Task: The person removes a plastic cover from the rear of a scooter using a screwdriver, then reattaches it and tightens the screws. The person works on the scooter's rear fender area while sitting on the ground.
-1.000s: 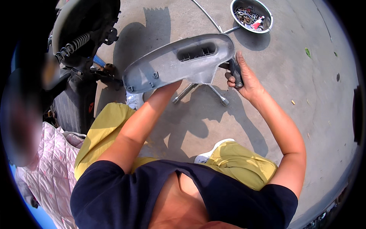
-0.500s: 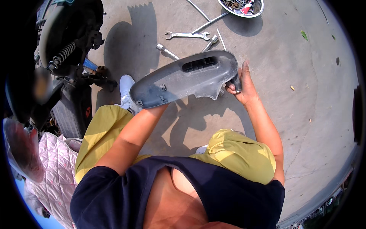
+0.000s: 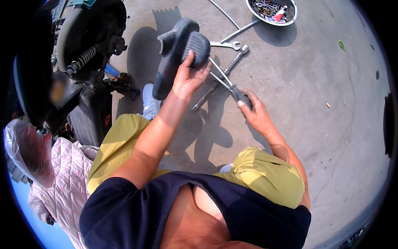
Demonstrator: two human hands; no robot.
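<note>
My left hand (image 3: 190, 76) grips a dark grey moulded plastic cover (image 3: 166, 72), now angled upright with its ribbed rounded end beside my thumb. To its right, my right hand (image 3: 253, 108) is closed on a dark-handled tool (image 3: 239, 93) with slim silver shafts pointing up-left toward the cover; one tip reaches its edge, though I cannot tell whether it touches. Below them on the concrete lie a cross-shaped lug wrench (image 3: 200, 103) and an open-ended spanner (image 3: 232, 44), partly hidden by the cover and tool.
A scooter's rear wheel and shock (image 3: 84, 60) stand at left, near a pink quilted cloth (image 3: 66, 174) and a clear plastic bag (image 3: 31, 153). A steel bowl (image 3: 293, 16) of hardware and metal bars (image 3: 232, 35) lie ahead. My shoe (image 3: 149, 101) is below the cover.
The cover was held flat and crosswise with its hollow side up; it has been turned upright, outer side showing. My left hand has risen, and the right hand's tool shafts now show.
</note>
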